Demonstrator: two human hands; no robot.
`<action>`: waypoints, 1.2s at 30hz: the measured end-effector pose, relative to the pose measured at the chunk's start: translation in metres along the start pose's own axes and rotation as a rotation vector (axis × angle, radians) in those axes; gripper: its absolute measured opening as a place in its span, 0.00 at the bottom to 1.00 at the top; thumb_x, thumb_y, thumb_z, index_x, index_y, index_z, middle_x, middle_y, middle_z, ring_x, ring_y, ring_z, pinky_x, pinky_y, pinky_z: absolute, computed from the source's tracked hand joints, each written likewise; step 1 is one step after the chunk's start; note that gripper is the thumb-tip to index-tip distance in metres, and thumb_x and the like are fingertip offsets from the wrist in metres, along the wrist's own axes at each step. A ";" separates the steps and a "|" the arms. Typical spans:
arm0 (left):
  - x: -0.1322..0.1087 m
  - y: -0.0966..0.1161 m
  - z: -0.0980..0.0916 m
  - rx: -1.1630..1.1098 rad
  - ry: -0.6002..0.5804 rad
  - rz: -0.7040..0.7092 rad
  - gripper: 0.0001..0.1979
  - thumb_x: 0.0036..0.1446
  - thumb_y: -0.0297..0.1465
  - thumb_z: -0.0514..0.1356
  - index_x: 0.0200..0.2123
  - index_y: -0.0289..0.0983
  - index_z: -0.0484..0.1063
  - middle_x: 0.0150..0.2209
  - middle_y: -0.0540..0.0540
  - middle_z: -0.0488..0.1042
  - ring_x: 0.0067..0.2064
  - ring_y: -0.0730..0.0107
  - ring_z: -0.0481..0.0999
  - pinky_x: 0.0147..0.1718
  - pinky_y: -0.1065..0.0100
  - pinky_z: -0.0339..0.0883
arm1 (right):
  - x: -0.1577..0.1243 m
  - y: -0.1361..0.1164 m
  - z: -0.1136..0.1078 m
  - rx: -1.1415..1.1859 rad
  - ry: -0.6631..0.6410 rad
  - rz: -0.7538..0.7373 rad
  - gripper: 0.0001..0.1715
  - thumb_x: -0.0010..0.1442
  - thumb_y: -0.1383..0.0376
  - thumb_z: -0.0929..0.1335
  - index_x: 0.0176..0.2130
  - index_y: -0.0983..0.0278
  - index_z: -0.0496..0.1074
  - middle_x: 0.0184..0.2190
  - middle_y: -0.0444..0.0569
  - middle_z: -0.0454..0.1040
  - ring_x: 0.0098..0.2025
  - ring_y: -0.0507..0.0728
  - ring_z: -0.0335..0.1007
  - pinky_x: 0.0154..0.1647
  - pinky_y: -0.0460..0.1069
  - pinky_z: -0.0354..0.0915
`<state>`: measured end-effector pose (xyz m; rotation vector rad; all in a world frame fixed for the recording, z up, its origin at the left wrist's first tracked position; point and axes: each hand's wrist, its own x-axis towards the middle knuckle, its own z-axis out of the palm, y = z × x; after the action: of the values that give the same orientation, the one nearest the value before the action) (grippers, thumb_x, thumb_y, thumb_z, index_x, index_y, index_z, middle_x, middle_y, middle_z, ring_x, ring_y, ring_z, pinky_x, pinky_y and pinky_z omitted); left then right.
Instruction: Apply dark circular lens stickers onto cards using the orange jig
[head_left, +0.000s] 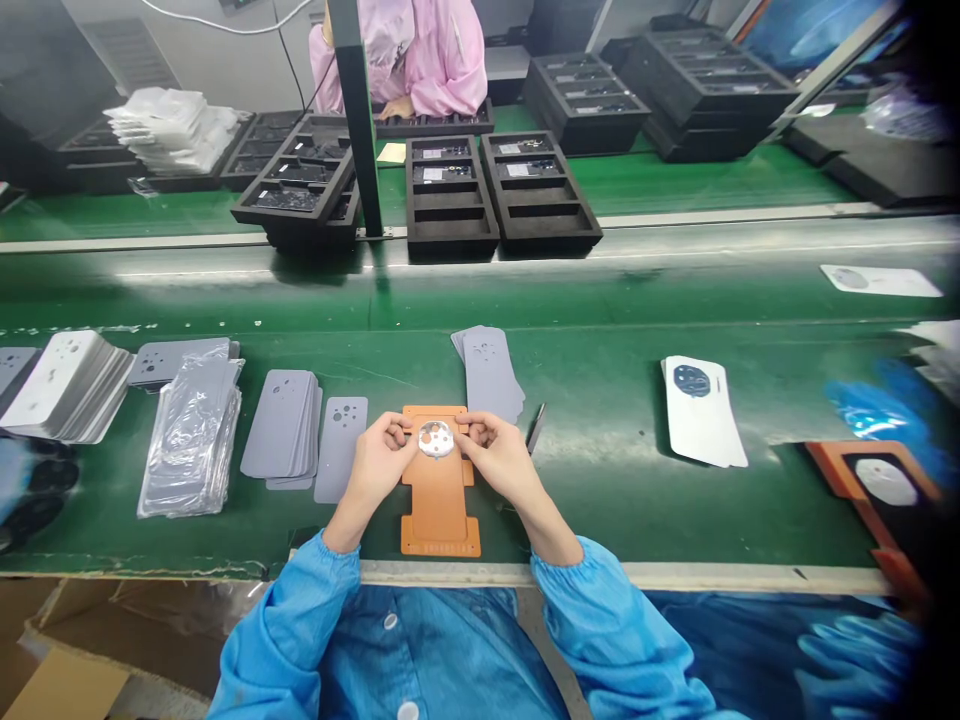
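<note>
A flat orange fixture (439, 505) lies on the green bench in front of me. At its upper end is a round silver disc with holes (435, 438). My left hand (381, 458) has curled fingers and its thumb at the disc's left edge. From the other side, my right hand (501, 455) pinches at the disc's right edge, fingers bent over the fixture's rim. Fingertip contact is partly hidden. Just beyond lie fanned grey phone-shaped sheets with camera holes (489, 370). A thin dark tool (535, 428) rests right of my right hand.
To the left are a single grey sheet (341, 450), grey sheet stacks (281, 425), plastic-wrapped sheets (191, 435) and white sheets (64, 385). White panels (705, 410) and another orange fixture (840, 470) lie right. Behind stand black trays (452, 225) and a pink-sleeved person (450, 60).
</note>
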<state>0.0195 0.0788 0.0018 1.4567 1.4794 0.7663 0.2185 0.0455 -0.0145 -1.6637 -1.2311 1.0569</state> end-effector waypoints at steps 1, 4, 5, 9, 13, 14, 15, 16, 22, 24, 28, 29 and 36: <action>0.000 0.000 0.000 -0.015 0.000 -0.006 0.09 0.48 0.29 0.63 0.35 0.38 0.73 0.24 0.56 0.65 0.23 0.77 0.63 0.26 0.74 0.57 | 0.000 -0.001 -0.002 -0.015 -0.009 -0.009 0.16 0.56 0.59 0.70 0.43 0.63 0.77 0.23 0.40 0.67 0.25 0.53 0.65 0.30 0.49 0.64; 0.001 -0.001 -0.001 -0.066 -0.006 -0.019 0.07 0.49 0.29 0.61 0.35 0.37 0.73 0.24 0.55 0.67 0.22 0.77 0.63 0.25 0.74 0.57 | 0.000 -0.004 -0.015 -0.154 0.031 -0.093 0.14 0.59 0.62 0.67 0.44 0.62 0.77 0.26 0.44 0.71 0.29 0.56 0.69 0.34 0.51 0.68; 0.001 -0.002 -0.002 -0.076 -0.009 -0.018 0.06 0.49 0.28 0.61 0.34 0.37 0.73 0.24 0.55 0.67 0.22 0.77 0.63 0.25 0.74 0.57 | 0.001 -0.005 -0.021 -0.246 0.059 -0.156 0.14 0.60 0.62 0.67 0.45 0.62 0.77 0.30 0.47 0.74 0.33 0.58 0.72 0.38 0.53 0.69; 0.002 -0.004 -0.002 -0.084 0.002 0.001 0.06 0.50 0.29 0.61 0.34 0.36 0.74 0.25 0.54 0.68 0.22 0.78 0.63 0.25 0.74 0.57 | 0.007 -0.004 -0.044 -0.724 0.080 -0.437 0.24 0.62 0.63 0.67 0.57 0.63 0.72 0.60 0.58 0.71 0.62 0.70 0.64 0.61 0.65 0.61; 0.000 -0.008 -0.004 -0.124 0.012 0.001 0.07 0.54 0.32 0.62 0.36 0.35 0.75 0.30 0.50 0.74 0.25 0.77 0.67 0.28 0.74 0.61 | 0.012 0.006 -0.053 -1.024 0.023 -0.529 0.24 0.68 0.65 0.62 0.61 0.66 0.69 0.64 0.60 0.68 0.66 0.71 0.62 0.65 0.71 0.54; -0.001 -0.008 -0.005 -0.135 0.012 0.002 0.08 0.54 0.33 0.62 0.36 0.35 0.75 0.32 0.49 0.75 0.26 0.76 0.69 0.29 0.74 0.62 | 0.013 0.009 -0.052 -1.061 0.033 -0.557 0.23 0.69 0.65 0.60 0.60 0.67 0.70 0.63 0.61 0.70 0.64 0.70 0.65 0.65 0.70 0.54; -0.002 -0.009 -0.006 -0.147 0.013 0.006 0.08 0.55 0.33 0.62 0.37 0.35 0.75 0.33 0.48 0.76 0.27 0.75 0.71 0.30 0.73 0.63 | 0.013 0.010 -0.052 -1.086 0.053 -0.587 0.22 0.70 0.66 0.59 0.59 0.67 0.71 0.61 0.61 0.72 0.62 0.70 0.68 0.65 0.69 0.55; -0.004 -0.008 -0.007 -0.161 0.012 0.011 0.09 0.56 0.34 0.62 0.37 0.35 0.75 0.34 0.48 0.77 0.29 0.74 0.72 0.31 0.73 0.64 | 0.013 0.012 -0.050 -1.100 0.080 -0.617 0.22 0.71 0.67 0.59 0.58 0.68 0.73 0.59 0.61 0.74 0.60 0.69 0.70 0.65 0.68 0.55; -0.014 -0.004 -0.010 -0.237 0.020 0.031 0.09 0.57 0.35 0.63 0.37 0.35 0.75 0.33 0.47 0.77 0.32 0.72 0.75 0.34 0.72 0.66 | 0.013 0.023 -0.047 -1.020 0.174 -0.742 0.22 0.67 0.75 0.60 0.50 0.62 0.79 0.51 0.52 0.81 0.51 0.62 0.79 0.68 0.65 0.53; -0.017 -0.002 -0.011 -0.261 0.014 0.042 0.09 0.56 0.35 0.64 0.37 0.35 0.75 0.32 0.47 0.77 0.32 0.72 0.75 0.33 0.73 0.67 | 0.013 0.024 -0.053 -0.972 0.159 -0.753 0.20 0.67 0.73 0.62 0.48 0.60 0.79 0.50 0.51 0.81 0.50 0.62 0.79 0.68 0.66 0.53; -0.025 0.004 -0.014 -0.309 0.006 0.027 0.11 0.54 0.37 0.66 0.35 0.34 0.76 0.31 0.46 0.77 0.29 0.73 0.75 0.28 0.74 0.65 | 0.008 0.009 -0.066 -0.923 0.165 -0.751 0.19 0.70 0.69 0.61 0.50 0.59 0.78 0.51 0.50 0.81 0.52 0.64 0.79 0.68 0.71 0.50; -0.027 0.006 -0.015 -0.329 -0.006 0.011 0.13 0.55 0.39 0.66 0.35 0.34 0.76 0.30 0.46 0.78 0.27 0.74 0.74 0.26 0.74 0.64 | 0.003 0.003 -0.067 -0.913 0.200 -0.766 0.20 0.70 0.69 0.61 0.52 0.60 0.77 0.52 0.51 0.80 0.55 0.64 0.77 0.68 0.70 0.50; -0.042 0.021 -0.020 -0.610 -0.274 -0.106 0.29 0.54 0.47 0.67 0.51 0.31 0.74 0.34 0.40 0.82 0.29 0.66 0.80 0.23 0.72 0.68 | -0.058 -0.018 -0.023 -0.809 0.209 -1.085 0.26 0.68 0.75 0.62 0.60 0.57 0.71 0.55 0.49 0.78 0.64 0.60 0.67 0.74 0.64 0.42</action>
<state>0.0068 0.0437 0.0358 0.9633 0.9859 0.8228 0.2239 -0.0099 0.0196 -1.1941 -2.1657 -0.3182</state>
